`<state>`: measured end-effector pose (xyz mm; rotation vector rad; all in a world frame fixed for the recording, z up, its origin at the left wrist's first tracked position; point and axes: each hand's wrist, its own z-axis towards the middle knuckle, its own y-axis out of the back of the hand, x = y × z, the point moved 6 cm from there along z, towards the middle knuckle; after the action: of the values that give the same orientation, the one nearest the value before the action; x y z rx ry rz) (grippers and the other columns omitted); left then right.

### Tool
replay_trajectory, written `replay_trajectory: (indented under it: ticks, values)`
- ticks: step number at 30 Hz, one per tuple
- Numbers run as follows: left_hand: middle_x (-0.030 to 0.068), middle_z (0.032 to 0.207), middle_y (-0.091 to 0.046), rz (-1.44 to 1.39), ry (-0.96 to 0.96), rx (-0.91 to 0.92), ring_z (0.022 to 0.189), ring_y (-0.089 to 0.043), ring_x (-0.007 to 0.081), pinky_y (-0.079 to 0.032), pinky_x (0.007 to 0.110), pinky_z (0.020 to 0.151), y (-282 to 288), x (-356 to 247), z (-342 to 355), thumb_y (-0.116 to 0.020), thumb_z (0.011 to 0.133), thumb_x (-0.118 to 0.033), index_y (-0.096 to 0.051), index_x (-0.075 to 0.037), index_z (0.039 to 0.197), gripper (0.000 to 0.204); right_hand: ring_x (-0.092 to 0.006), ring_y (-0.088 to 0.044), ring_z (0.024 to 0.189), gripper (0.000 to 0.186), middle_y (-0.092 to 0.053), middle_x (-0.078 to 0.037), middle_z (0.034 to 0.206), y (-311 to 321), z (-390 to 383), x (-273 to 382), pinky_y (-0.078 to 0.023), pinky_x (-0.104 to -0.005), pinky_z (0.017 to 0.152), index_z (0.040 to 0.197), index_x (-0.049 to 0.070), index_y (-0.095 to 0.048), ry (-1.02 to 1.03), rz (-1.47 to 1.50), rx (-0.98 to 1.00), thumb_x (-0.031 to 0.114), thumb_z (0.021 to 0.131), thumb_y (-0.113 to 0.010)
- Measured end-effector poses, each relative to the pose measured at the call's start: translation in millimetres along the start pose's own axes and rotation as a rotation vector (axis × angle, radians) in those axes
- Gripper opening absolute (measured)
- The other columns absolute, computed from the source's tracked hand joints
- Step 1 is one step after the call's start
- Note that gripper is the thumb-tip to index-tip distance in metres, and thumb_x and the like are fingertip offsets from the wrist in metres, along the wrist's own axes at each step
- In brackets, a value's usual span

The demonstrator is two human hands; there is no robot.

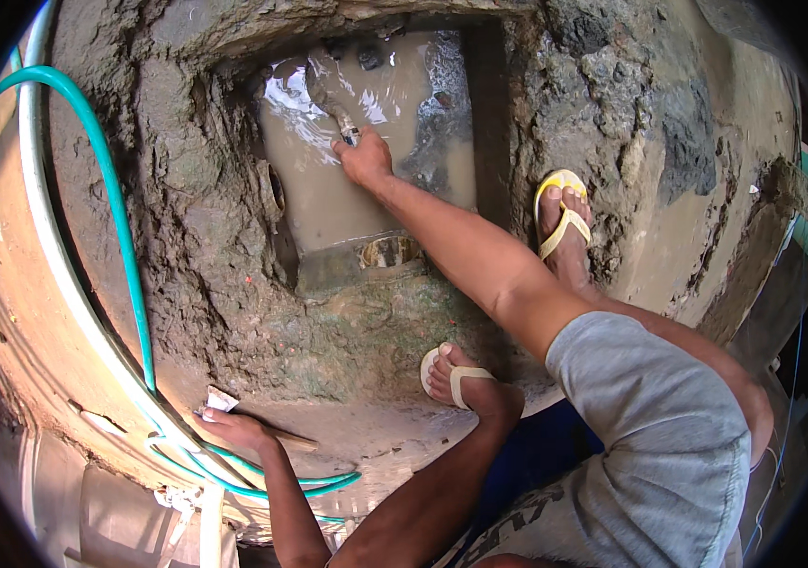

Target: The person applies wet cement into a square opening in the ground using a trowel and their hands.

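my right hand [363, 159]: clamped on a muddy tool [348, 128] in the pit [493, 123]
my left hand [241, 431]: by a pale piece [221, 399], nearer me than the pit; grip, i cannot tell
green hose [123, 213]: left of the pit
murky water [328, 204]: in the pit

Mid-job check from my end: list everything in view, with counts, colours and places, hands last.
Pit: 1, muddy brown, upper centre
Water: one pool, murky tan, in the pit
Dark lump: 1, blackish, pit's far side
Tool: 1, silvery and muddy, in right hand; far end unclear
Hose: 1 or more, teal, left side
Pipe: 1, pale, left side
Pale flat piece: 1, whitish, at left hand
Stick: 1, brown, beside left wrist
Sandals: 2, yellow and whitish, on feet
Cord: 1, blue, right edge
Sleeve: 1, grey, lower right
Feet: 2, bare-skinned, beside pit
Right hand: 1, over water
Left hand: 1, lower left
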<state>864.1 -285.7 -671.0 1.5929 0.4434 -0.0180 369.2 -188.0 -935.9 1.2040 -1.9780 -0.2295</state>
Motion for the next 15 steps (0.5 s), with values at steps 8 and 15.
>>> replay_trajectory:
  ticks: [8,15]
  values:
    - [0.0292,0.15,-0.038,0.028,-0.012,0.002,0.138,-0.04,0.0408,-0.032,0.043,0.116,-3,2,1,-0.033,0.108,-0.043,-0.035,0.008,0.147,0.063,-0.0415,-0.066,0.104,0.054,-0.068,-0.025,0.108,10,1,-15,-0.05,-0.0462,0.091,0.115,0.0,-0.059,-0.112,0.09,-0.075,0.034,0.079,-0.079]
    - [0.0312,0.147,-0.042,0.01,-0.019,-0.024,0.134,-0.045,0.0413,-0.035,0.043,0.114,-2,1,1,-0.034,0.109,-0.041,-0.036,0.008,0.146,0.062,-0.0428,-0.065,0.105,0.054,-0.068,-0.026,0.108,21,-1,-23,-0.05,-0.0477,0.093,0.118,0.001,-0.057,-0.135,0.074,-0.116,0.031,0.078,-0.079]
